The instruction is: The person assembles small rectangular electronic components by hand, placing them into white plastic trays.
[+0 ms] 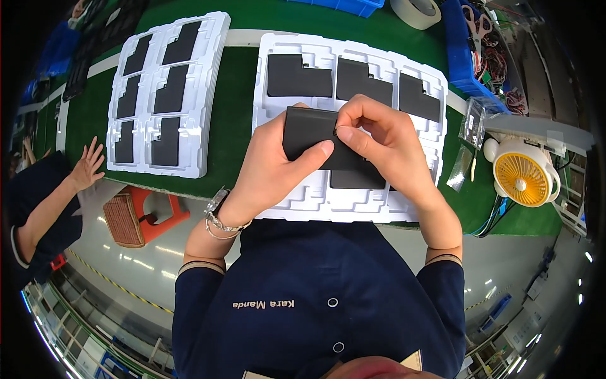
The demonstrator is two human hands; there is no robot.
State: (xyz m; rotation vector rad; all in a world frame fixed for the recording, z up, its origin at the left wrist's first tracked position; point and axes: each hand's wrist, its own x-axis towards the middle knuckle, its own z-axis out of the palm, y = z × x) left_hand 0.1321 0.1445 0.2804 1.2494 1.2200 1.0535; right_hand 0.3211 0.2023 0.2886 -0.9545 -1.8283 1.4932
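A flat black battery pack [307, 129] with a notched corner is held up over a white plastic tray [297, 201]. My left hand [268, 165] grips its left side, thumb across the top face and fingers mostly hidden beneath. At the notch on its right edge, my right hand [392, 140] is closed in a pinch between thumb and forefinger; whatever is between the tips is too small to make out. Similar black packs lie in the tray's pockets: one at the upper left [297, 81], others beside it, and another partly covered below my hands.
To the left stands a stack of white trays [209, 107] with black packs. A co-worker's hand [87, 165] reaches over the table edge near it. On the right are a yellow fan [519, 179], clear plastic bags [472, 123] and a blue bin [456, 47] with scissors. A tape roll [416, 11] stands behind.
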